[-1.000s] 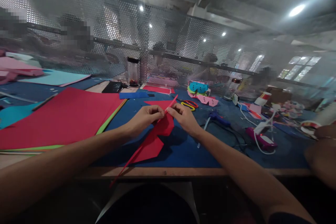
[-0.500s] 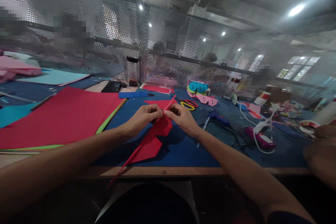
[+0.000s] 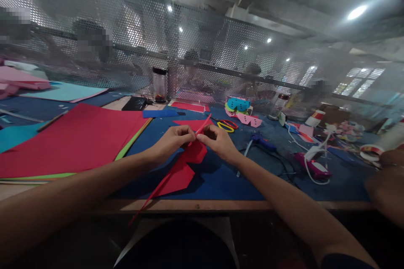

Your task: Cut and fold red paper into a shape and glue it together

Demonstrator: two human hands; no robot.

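Between my two hands is a red paper cutout (image 3: 179, 175) with angular notched edges and a narrow folded strip along one side. My left hand (image 3: 174, 141) pinches the strip near its upper end. Right beside it, my right hand (image 3: 219, 142) pinches the same strip, thumbs almost touching. The cutout hangs down toward me, its thin tail reaching past the table's front edge. Behind my hands another red paper piece (image 3: 189, 123) lies on the blue mat (image 3: 221, 185). Scissors (image 3: 227, 125) with yellow and red handles rest just beyond my right hand.
Large red sheets (image 3: 85, 138) lie stacked at the left. A blue glue gun (image 3: 262, 141) with its cord and a purple device (image 3: 312, 166) lie at the right. Cut paper masks (image 3: 239, 104) and a jar (image 3: 159, 85) stand behind. Another person's arm (image 3: 388, 185) shows at the right edge.
My hands and the red cutout hold almost the same pose. Behind the mesh screen, a person at the left has shifted slightly.
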